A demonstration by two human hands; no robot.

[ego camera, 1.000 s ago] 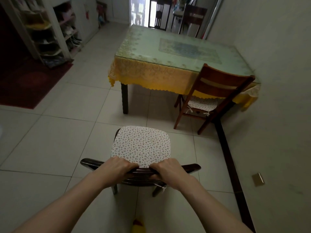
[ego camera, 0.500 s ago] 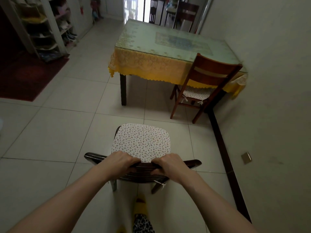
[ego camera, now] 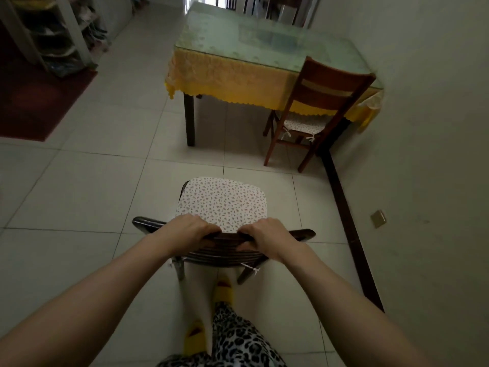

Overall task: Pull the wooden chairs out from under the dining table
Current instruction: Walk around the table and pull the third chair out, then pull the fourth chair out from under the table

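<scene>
A dark wooden chair (ego camera: pixel 222 200) with a speckled white seat cushion stands on the tiled floor right in front of me, well apart from the dining table (ego camera: pixel 238 41). My left hand (ego camera: pixel 189 230) and my right hand (ego camera: pixel 267 238) both grip its curved top rail from behind. The table has a glass top and a yellow lace cloth. A second, reddish wooden chair (ego camera: pixel 328 88) stands at the table's near right corner, its cushioned seat partly under the tabletop, close to the wall.
A wall (ego camera: pixel 434 154) with a dark skirting strip (ego camera: pixel 349 229) runs along the right. A dark red rug (ego camera: pixel 39 102) and shoe shelves (ego camera: pixel 60 35) lie at the far left. My yellow slippers (ego camera: pixel 225 287) and patterned trousers are just behind the chair. More chairs show beyond the table.
I have stepped back, drawing the held chair farther from the table. Both hands keep the same grip on the top rail. My feet and trousers have come into view.
</scene>
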